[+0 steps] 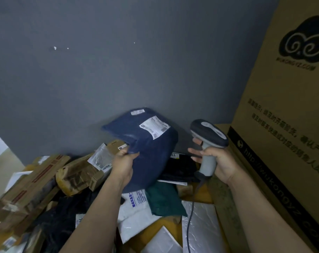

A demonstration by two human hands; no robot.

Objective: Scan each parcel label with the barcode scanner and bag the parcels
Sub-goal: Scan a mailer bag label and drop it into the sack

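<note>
Blue parcel (147, 152): up in the air over the heap, a soft mailer bag leaning its top corner towards the grey wall (118, 61).
Label (155, 126): white, high on the bag's upper face, turned up towards the camera, with a small sticker (137, 112) above it.
Left grip (123, 161): clenched on the bag's lower left edge, thumb on top, fingers tucked under.
Right grip (217, 161): wrapped round the handle of the barcode scanner (208, 136), a couple of fingers poking loose towards the parcel.
Scanner: upright, head about level with the label, cable (189, 216) trailing down into the heap.
Nose: seems to aim left and away, though the view is too soft to be sure.
Key relation: the label lies just left of the scanner head, near it but apart. The bag's long axis runs from low and near to high and far. The right grip is the closer one to the label.
Step, as I read it: lining up the scan, so either the nose swings left or the bag tips right.
Below: a green parcel (164, 201), white mailers (135, 216) and taped cartons (36, 183) wait their turn.
Right side: a big cardboard box (282, 125) stands hard by the scanner.
</note>
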